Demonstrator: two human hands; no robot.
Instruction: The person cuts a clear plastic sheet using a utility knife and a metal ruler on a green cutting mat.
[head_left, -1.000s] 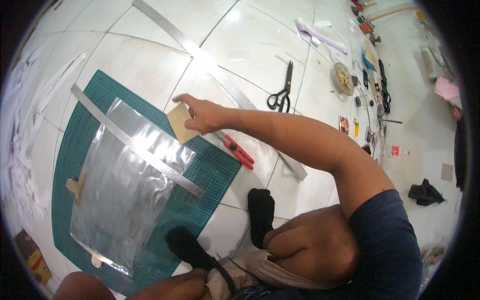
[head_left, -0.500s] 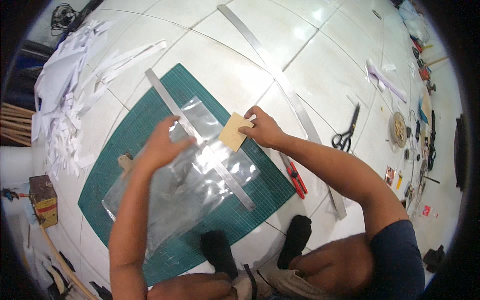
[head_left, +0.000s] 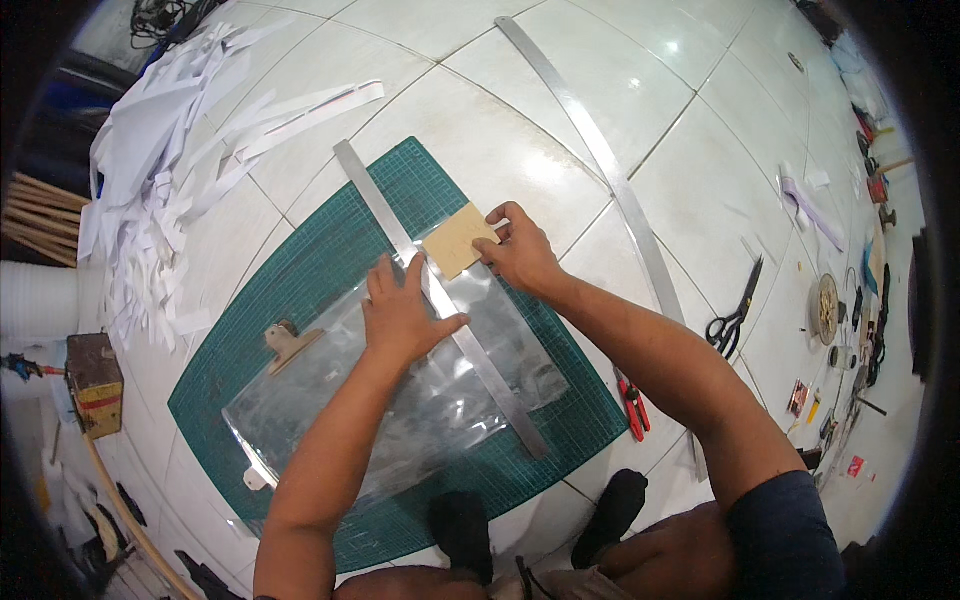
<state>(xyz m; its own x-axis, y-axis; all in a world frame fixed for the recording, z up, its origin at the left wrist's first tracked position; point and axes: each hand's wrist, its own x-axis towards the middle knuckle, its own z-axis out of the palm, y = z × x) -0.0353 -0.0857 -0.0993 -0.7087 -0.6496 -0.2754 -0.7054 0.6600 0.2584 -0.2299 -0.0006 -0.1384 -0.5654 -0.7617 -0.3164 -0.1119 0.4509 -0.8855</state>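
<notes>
My left hand point(head_left: 402, 312) presses down with fingers spread on a steel ruler point(head_left: 478, 362), which lies across a sheet of clear plastic point(head_left: 400, 420). Under both is a green cutting mat point(head_left: 255, 310). Between thumb and fingers, my right hand point(head_left: 520, 250) pinches a tan square card point(head_left: 457, 242). One edge of the card is against or over the ruler, just beyond my left fingertips; I cannot tell which. A bulldog clip point(head_left: 290, 345) sits at the plastic's left edge, and a second clip point(head_left: 260, 472) is lower down.
Right of the mat lie a red cutter point(head_left: 632, 408), black scissors point(head_left: 735, 315) and a longer steel ruler point(head_left: 610, 165). White paper strips point(head_left: 150, 190) are heaped at the left, near a wooden block point(head_left: 95, 385). A round dish point(head_left: 826, 310) and small tools line the right side.
My left hand has come down onto the ruler. The plastic lies flatter, its far end pulled back toward me. The card has shifted against the ruler in my right hand. The view has shifted.
</notes>
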